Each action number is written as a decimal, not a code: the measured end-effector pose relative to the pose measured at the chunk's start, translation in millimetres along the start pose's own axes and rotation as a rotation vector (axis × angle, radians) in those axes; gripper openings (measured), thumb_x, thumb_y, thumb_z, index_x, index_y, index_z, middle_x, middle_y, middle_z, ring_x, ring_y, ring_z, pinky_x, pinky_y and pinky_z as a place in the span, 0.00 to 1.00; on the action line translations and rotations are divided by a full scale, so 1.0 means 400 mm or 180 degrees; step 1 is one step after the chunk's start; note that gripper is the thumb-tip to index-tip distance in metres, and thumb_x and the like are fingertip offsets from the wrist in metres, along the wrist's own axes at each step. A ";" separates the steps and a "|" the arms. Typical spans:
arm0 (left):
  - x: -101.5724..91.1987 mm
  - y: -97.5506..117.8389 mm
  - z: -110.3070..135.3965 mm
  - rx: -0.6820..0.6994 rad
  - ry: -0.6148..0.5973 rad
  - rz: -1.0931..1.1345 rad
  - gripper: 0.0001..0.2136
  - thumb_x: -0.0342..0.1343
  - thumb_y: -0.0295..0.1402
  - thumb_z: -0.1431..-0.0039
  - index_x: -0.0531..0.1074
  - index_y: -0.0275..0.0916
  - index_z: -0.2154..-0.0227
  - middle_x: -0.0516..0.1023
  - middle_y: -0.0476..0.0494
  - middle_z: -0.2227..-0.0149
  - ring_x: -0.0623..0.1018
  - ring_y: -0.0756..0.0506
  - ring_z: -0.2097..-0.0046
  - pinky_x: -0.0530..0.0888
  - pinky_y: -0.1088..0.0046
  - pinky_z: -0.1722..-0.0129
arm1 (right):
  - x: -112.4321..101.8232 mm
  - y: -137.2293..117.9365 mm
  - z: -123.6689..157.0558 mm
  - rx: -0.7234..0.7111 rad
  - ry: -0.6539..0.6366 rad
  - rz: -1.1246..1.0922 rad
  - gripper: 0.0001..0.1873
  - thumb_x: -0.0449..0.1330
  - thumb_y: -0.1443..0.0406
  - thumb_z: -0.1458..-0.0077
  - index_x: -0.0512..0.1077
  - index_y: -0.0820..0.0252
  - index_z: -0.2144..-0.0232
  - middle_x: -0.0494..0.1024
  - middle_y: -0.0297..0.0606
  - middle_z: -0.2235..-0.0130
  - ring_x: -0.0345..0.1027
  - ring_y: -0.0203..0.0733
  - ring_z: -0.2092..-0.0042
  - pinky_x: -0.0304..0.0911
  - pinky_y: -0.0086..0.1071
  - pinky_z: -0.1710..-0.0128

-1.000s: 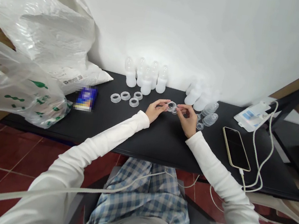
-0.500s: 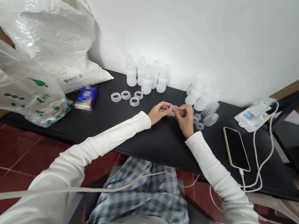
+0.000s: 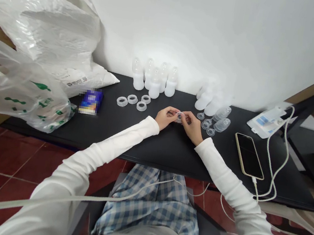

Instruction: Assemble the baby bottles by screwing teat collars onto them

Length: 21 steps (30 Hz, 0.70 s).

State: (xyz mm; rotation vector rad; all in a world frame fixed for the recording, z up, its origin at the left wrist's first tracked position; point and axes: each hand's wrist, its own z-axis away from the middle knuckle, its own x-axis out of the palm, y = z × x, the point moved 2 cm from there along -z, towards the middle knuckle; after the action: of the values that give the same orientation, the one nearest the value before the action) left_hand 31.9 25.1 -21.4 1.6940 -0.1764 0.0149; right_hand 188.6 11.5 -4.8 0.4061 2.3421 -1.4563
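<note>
At the centre of the frame we see the bare left hand [image 3: 166, 118] and the bare right hand [image 3: 192, 127] on either side of a small translucent round plastic ring [image 3: 178, 117]. The left fingers are clamped on its left edge and the right fingers on its right edge; whether the ring touches the black flat surface [image 3: 155, 147] below, we cannot tell.

Left of the hands, we count four translucent flanged plastic collars [image 3: 122, 101] lying near one another. Above these, in the upper middle of the frame, five white bottles with clear domed caps [image 3: 154, 87] stand upright, close together. Right of centre we find a cluster of plain white plastic bottles [image 3: 204, 100], their outlines partly lost against the white wall [image 3: 206, 34]. Just beside them lie loose clear domed caps [image 3: 222, 124], with small clear round flanged pieces [image 3: 210, 132] between these and the right hand.
</note>
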 end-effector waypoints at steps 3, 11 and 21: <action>-0.003 0.009 0.005 0.0165 -0.0008 -0.0312 0.09 0.66 0.30 0.49 0.77 0.36 0.63 0.75 0.50 0.70 0.75 0.54 0.70 0.77 0.76 0.67 | 0.000 -0.005 0.004 -0.0009 -0.0008 -0.0078 0.22 0.57 0.43 0.41 0.72 0.55 0.65 0.76 0.34 0.71 0.67 0.37 0.71 0.65 0.33 0.68; -0.002 0.014 0.012 0.0542 -0.0005 -0.0714 0.06 0.64 0.31 0.47 0.77 0.38 0.65 0.74 0.50 0.69 0.73 0.53 0.68 0.73 0.77 0.66 | 0.002 -0.023 0.011 -0.0035 0.0024 -0.0093 0.20 0.57 0.45 0.40 0.68 0.54 0.66 0.72 0.30 0.75 0.65 0.35 0.73 0.62 0.32 0.71; -0.002 -0.004 -0.003 -0.0026 0.0026 -0.0172 0.10 0.67 0.29 0.50 0.70 0.37 0.68 0.77 0.48 0.68 0.78 0.50 0.64 0.76 0.70 0.57 | 0.002 0.009 0.005 0.0205 -0.0103 -0.0682 0.24 0.61 0.43 0.45 0.71 0.53 0.58 0.77 0.34 0.67 0.73 0.38 0.67 0.71 0.36 0.63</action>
State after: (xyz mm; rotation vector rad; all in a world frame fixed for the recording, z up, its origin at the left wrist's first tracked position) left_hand 31.6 26.5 -22.7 1.6897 -0.1244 -0.0191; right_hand 189.6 11.3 -8.9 0.1494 2.3777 -1.6246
